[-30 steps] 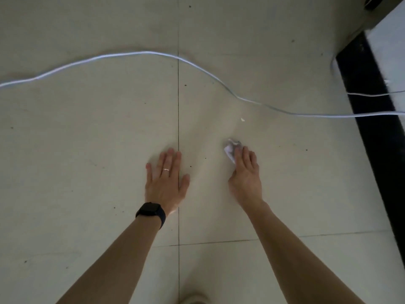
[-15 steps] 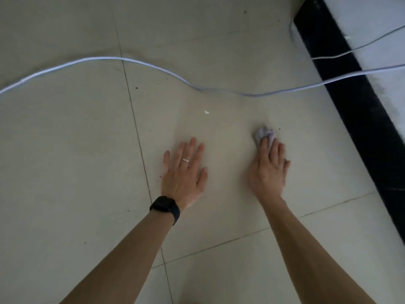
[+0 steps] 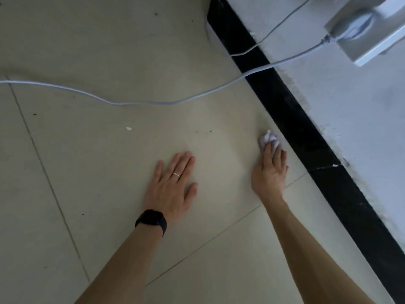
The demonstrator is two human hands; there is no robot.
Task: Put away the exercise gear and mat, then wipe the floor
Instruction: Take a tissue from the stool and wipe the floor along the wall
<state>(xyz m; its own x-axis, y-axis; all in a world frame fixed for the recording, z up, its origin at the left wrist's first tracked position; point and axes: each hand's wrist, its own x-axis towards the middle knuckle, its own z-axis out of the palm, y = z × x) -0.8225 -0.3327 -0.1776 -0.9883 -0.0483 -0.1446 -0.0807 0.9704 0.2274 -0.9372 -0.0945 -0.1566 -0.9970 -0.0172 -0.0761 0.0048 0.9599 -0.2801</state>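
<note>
Head view, the only one. Person is down on the floor (image 3: 87,150), both arms out front.

Left hand (image 3: 173,183): flat on the tile, fingers straight and spread, holding nothing, looks like a prop for body weight. Ring (image 3: 176,175) on one finger, dark watch (image 3: 152,219) on the wrist.

Right hand (image 3: 268,172): fingers laid out fairly straight over a small white cloth (image 3: 268,139), pressing it to the tile, not curled round it. Thumb is hidden, so I can't tell if it tucks under.

Cloth sticks out past the fingertips, crumpled, no clear long axis. It sits just beside the black skirting (image 3: 295,119), which runs diagonally under the wall (image 3: 350,128).

Key relation: the unwiped dirt lies to the left of the cloth, a cluster of dark specks (image 3: 206,132) and a white speck (image 3: 128,128), both ahead of the left hand. Right hand has the cloth, so my guess is the next stroke sweeps left, away from the skirting.

Cable (image 3: 142,103) crosses the floor beyond the specks, up to a plug (image 3: 359,29) on the wall. A long stroke could snag it.

No gear or mat in view, so wiping is likely the last step, partly done.

No brands, labels or readable writing.
</note>
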